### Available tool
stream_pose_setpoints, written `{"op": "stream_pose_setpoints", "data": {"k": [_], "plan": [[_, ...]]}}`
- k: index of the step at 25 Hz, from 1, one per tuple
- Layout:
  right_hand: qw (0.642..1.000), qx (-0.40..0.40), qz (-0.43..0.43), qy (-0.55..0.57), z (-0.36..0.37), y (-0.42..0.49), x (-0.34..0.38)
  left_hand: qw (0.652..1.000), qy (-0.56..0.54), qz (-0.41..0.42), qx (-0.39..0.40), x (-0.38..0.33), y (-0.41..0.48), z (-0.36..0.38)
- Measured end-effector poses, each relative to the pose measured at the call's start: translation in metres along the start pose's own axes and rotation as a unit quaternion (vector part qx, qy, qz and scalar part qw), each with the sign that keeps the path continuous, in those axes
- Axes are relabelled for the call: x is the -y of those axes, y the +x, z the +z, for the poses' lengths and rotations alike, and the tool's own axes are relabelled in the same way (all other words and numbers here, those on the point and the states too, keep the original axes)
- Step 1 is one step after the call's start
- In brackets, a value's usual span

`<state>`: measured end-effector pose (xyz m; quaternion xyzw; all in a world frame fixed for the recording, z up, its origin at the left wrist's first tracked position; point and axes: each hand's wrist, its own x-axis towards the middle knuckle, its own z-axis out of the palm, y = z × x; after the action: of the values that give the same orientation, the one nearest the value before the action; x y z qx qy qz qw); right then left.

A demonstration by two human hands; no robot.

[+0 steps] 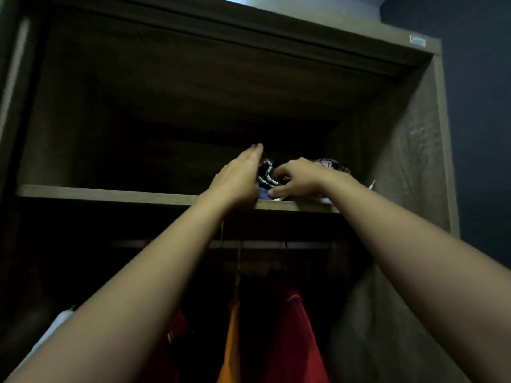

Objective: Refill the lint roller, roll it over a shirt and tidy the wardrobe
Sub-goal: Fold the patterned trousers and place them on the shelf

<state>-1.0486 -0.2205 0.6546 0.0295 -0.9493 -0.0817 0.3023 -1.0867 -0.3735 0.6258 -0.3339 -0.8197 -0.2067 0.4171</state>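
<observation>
The tall brown wood-grain wardrobe (414, 134) stood open; tidying was the step in hand. Its upper wooden shelf (110, 192) carried the work, above the red and orange hanging garments (290, 327). My left grip (235, 175) lay flat, fingers straight, against the left side of the black-and-white patterned folded cloth (266, 175). My right grip (296, 178) was curled onto that cloth from the right. Recommended procedure: square the stack between both sides, then push it back evenly from the shelf edge. A dark blue item (264, 194) lay beneath, mostly covered. The shelf's depth was too dark to read. No lint roller showed.
</observation>
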Motion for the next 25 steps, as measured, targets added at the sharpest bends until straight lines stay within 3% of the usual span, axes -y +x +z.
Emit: {"op": "stream_pose_setpoints", "data": {"k": [3,7,10,12,17,19,23,25], "plan": [[0.997,-0.06,-0.033,-0.03,-0.001,-0.009,-0.004,0.999,-0.024,0.024,0.038,-0.002,0.017,-0.001],[0.988,-0.133,-0.059,-0.048,-0.014,-0.044,-0.029,0.987,-0.121,0.035,-0.104,-0.013,0.011,-0.018],[0.982,-0.182,-0.032,-0.038,-0.027,-0.069,-0.048,0.97,-0.146,0.039,-0.191,-0.026,-0.002,-0.045],[0.973,-0.23,-0.006,0.017,-0.044,-0.089,-0.057,0.959,-0.144,0.041,-0.239,-0.037,-0.011,-0.071],[0.919,-0.318,-0.067,0.222,-0.111,-0.146,-0.06,0.936,-0.177,0.058,-0.298,-0.074,-0.043,-0.136],[0.925,-0.29,-0.071,0.236,-0.143,-0.179,-0.055,0.93,-0.205,0.057,-0.299,-0.088,-0.059,-0.154],[0.965,-0.136,-0.072,0.211,-0.189,-0.236,-0.062,0.897,-0.361,0.057,-0.248,-0.107,-0.095,-0.18],[0.964,-0.074,-0.058,0.248,-0.197,-0.254,-0.069,0.893,-0.382,0.032,-0.237,-0.111,-0.111,-0.185]]}}
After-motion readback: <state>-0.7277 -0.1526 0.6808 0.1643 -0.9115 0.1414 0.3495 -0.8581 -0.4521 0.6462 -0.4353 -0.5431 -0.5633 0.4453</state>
